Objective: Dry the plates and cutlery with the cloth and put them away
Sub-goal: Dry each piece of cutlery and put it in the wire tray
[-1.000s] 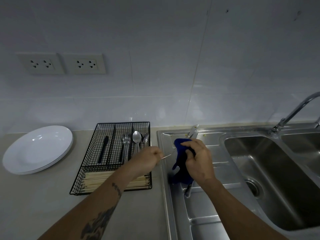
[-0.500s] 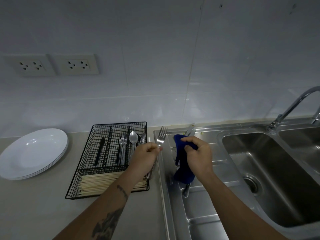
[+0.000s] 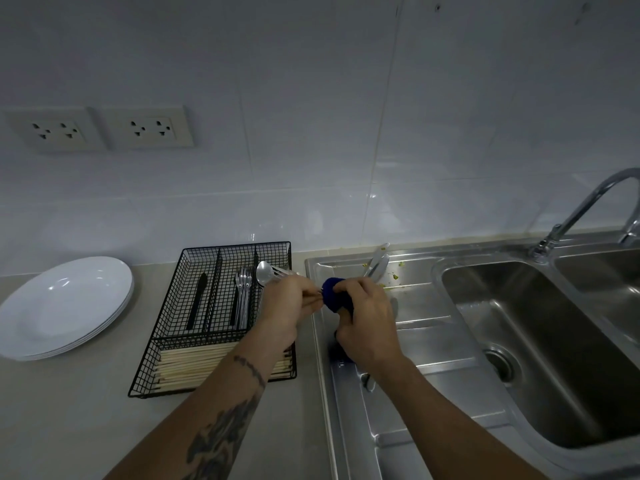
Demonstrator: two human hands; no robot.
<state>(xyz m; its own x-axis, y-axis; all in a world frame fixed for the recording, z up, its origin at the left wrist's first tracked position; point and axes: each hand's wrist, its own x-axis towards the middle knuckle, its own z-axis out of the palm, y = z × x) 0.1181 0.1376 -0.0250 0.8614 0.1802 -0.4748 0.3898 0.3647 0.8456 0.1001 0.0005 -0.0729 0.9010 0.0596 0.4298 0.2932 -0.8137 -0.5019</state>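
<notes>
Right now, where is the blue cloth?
The blue cloth is bunched in the right hand, over the drainboard's left edge, beside the left hand.

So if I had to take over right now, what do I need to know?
Left hand: holding a fork, prongs over the basket.
Right hand: rubbing the blue cloth along the fork's handle.
Done: plates stacked on the counter; some forks, a spoon and a knife already in the basket.
Left: put this fork in the basket, then dry the cutlery on the draining board.
</notes>
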